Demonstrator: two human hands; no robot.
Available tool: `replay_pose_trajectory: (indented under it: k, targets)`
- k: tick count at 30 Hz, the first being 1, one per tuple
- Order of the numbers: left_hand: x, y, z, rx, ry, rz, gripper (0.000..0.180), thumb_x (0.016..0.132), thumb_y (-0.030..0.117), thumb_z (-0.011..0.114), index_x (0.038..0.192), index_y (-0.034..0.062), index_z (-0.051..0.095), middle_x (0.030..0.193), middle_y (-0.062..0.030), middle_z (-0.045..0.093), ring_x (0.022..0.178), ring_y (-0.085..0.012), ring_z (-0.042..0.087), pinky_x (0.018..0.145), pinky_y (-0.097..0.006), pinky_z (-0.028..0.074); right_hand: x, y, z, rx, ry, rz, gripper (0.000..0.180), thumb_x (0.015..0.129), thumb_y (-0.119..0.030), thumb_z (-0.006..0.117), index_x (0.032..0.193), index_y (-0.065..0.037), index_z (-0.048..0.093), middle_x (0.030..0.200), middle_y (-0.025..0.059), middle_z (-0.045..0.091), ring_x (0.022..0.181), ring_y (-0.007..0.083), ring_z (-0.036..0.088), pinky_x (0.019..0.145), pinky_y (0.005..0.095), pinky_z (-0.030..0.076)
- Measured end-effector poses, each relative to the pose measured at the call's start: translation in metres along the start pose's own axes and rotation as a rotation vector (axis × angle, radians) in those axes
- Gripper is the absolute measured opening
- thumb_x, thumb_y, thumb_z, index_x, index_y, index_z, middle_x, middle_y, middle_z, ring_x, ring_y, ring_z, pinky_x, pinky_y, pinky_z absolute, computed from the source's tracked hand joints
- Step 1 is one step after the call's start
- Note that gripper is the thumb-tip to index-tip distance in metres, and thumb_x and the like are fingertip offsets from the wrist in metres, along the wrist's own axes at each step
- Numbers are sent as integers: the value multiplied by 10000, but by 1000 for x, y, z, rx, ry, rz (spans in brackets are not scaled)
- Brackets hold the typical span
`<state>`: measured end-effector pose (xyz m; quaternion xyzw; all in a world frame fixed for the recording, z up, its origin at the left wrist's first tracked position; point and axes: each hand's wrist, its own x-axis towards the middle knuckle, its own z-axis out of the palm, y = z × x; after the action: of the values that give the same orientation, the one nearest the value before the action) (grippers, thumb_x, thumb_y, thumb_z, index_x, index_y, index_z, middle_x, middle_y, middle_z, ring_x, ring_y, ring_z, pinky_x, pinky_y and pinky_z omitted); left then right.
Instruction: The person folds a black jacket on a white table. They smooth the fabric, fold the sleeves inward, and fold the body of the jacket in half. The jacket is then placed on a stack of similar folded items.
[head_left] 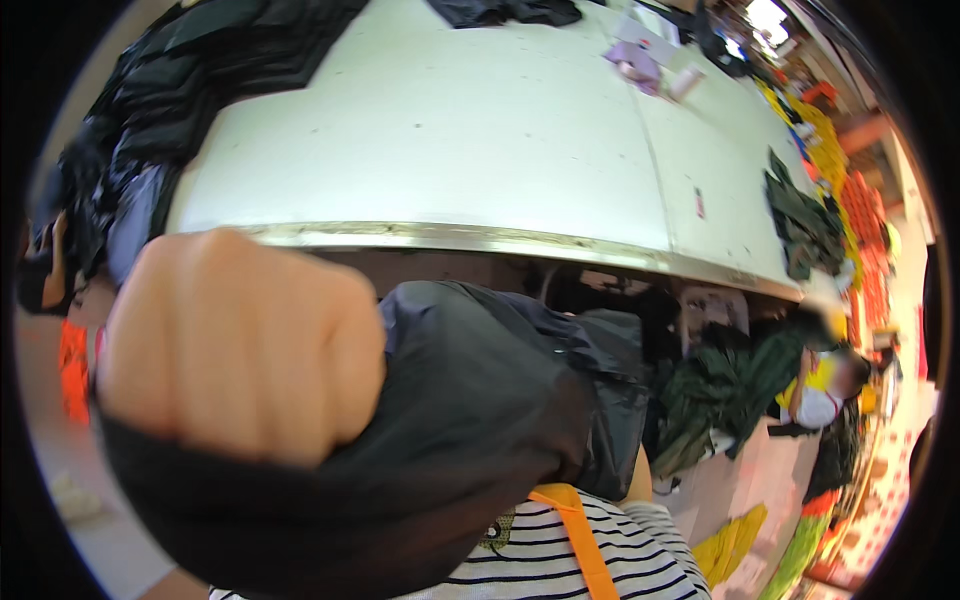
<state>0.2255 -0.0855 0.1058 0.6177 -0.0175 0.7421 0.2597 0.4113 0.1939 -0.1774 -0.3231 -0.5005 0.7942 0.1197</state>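
Observation:
Large and close in the left half is my left hand (240, 340), its fingers curled into a fist on a black garment (470, 390). Dark cloth wraps below the knuckles and hides the fingertips. The garment stretches rightward in front of my striped top and hangs below the table edge; its exact kind does not show. A strip of my right forearm shows beside the garment's right end. Cloth covers my right hand, so its fingers cannot be seen.
A pale table (450, 130) with a metal edge lies ahead. Stacked black garments (200, 80) cover its left end; a dark green garment (805, 220) lies at its right. Green cloth (725, 395) hangs to my right. Another person (820, 395) is farther right, and yellow cloth (730, 545) lies low.

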Motion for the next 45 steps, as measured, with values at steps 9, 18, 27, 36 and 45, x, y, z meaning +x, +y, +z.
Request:
replay_pose_trajectory:
  k: [9, 18, 27, 36, 45]
  targets:
    - [-26, -6, 7, 1024, -286, -717, 441, 607, 82, 613, 1029, -42, 608, 842, -165, 663, 640, -316, 645, 531, -347, 508, -122, -149, -135, -480, 652, -436, 416, 897, -244, 539, 1252, -32, 497, 1138, 140, 577, 1055, 220, 566, 821, 332, 487]
    - [-86, 55, 44, 1944, 871, -715, 261, 560, -54, 529, 808, -22, 605, 804, -132, 640, 759, -251, 611, 711, -269, 458, 103, -374, 83, -1042, 237, -937, 473, 869, -238, 577, 1283, -30, 479, 1179, 160, 563, 1086, 234, 557, 845, 345, 481]
    - [-257, 84, 12, 1514, 1827, -1048, 294, 748, -28, 632, 1036, -34, 577, 863, -123, 610, 805, -205, 578, 753, -293, 450, 388, -244, 490, -1238, -544, -999, 537, 841, -232, 615, 1313, -27, 461, 1219, 179, 550, 1116, 248, 548, 869, 358, 475]
    - [-307, 57, -180, 2380, 1469, -1546, 957, 706, 358, 772, 1420, -22, 261, 1439, -242, 320, 1301, -407, 340, 1071, -454, 289, 298, -37, 264, -1558, -578, -1047, 693, 657, -247, 767, 1275, -107, 487, 1360, 198, 392, 1228, 381, 392, 947, 482, 349]
    - [-286, 41, -305, 2867, 954, -1458, 904, 817, 393, 646, 1433, -71, 174, 1498, -317, 87, 1411, -409, 108, 1132, -496, 81, 324, -38, 60, -1850, 45, -315, 733, 912, -401, 495, 1497, -117, 157, 1557, 161, 67, 1427, 372, 60, 1084, 620, 80]
